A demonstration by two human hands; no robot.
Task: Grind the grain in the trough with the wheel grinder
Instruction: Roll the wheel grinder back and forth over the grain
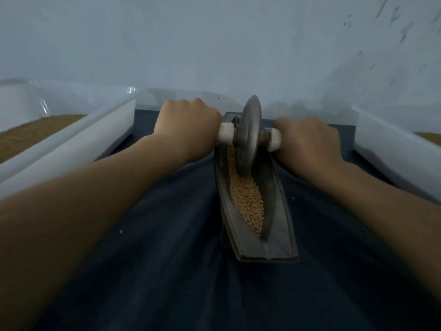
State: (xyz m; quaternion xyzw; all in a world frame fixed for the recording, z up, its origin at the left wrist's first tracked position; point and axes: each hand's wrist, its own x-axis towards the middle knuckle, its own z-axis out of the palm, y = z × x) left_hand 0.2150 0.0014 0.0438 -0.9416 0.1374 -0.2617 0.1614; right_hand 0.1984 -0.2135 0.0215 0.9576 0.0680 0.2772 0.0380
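Grip comes first: the left hand (188, 125) is closed over the left handle (226, 134) and the right hand (307, 139) over the right handle (274, 139). Their fingers are curled under and mostly hidden, so only the white inner ends of the handles show. Between them stands the wheel grinder (247, 139), a dull metal disc upright on its axle. Its lower edge is sunk in the grain (248, 197) at the far part of the trough (276, 225).

The disc looks heavy and stiff, so its own weight should do much of the crushing. The two handles are the only sensible hold, with even pressure on both sides so that the wheel does not lean against a wall of the channel. The grain is loose and light and will likely slide away from the edge or creep up the sides rather than stay put.

The trough is a long, narrow, boat-shaped piece of metal running near to far on a dark cloth (167, 247). Most of the grain is heaped from its middle toward the near tip. That leaves a long run open for rolling toward the near end and little room beyond the wheel at the far end. A white tray (71, 139) flanks the left forearm and another tray (386, 144) lies right of the right hand, each showing brown matter inside. Elbows have limited room sideways. The wall (214, 44) rises just beyond the table's far edge.
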